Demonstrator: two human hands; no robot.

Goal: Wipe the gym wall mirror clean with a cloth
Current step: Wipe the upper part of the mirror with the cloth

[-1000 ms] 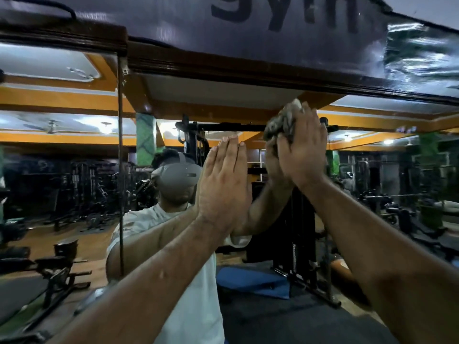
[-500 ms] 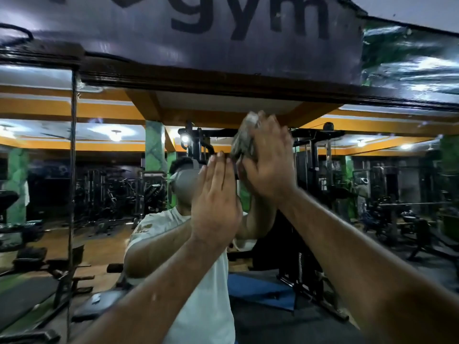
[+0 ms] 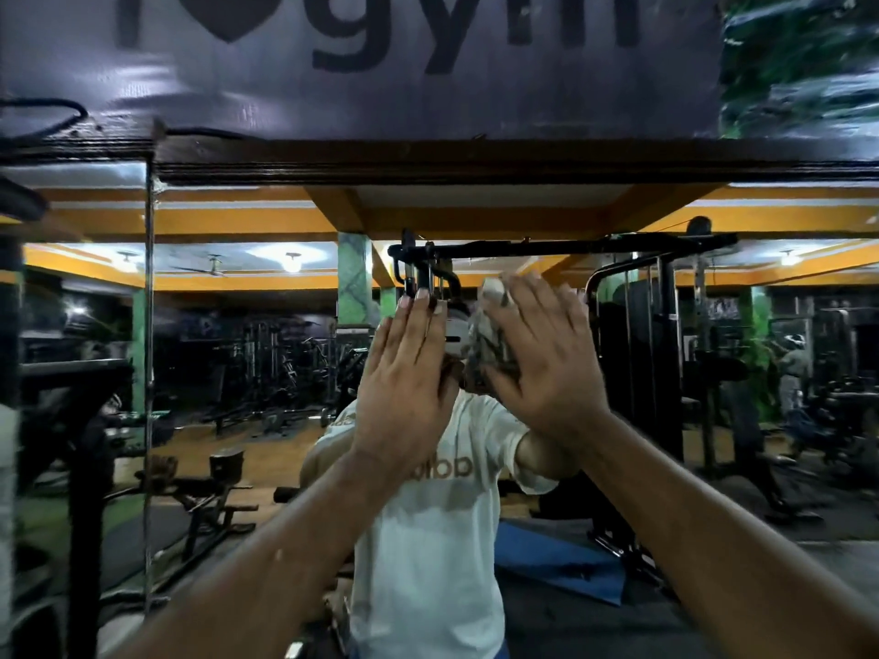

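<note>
The wall mirror [image 3: 247, 373] fills the view under a dark wooden frame and reflects the gym and me in a white T-shirt. My right hand [image 3: 547, 359] presses a crumpled grey cloth [image 3: 490, 344] flat against the glass at head height, fingers straight. My left hand [image 3: 409, 378] lies flat on the glass just left of the cloth, fingers straight and together, holding nothing. Most of the cloth is hidden behind my right palm.
A dark wooden frame [image 3: 475, 164] runs along the mirror's top, with a "gym" banner [image 3: 428, 54] above. A vertical seam [image 3: 148, 373] splits the mirror at the left. The glass reflects weight machines, benches and a blue mat.
My right hand has slid the cloth down and to the left across the glass. The left hand stayed flat beside it, and my head has turned so the view shifted.
</note>
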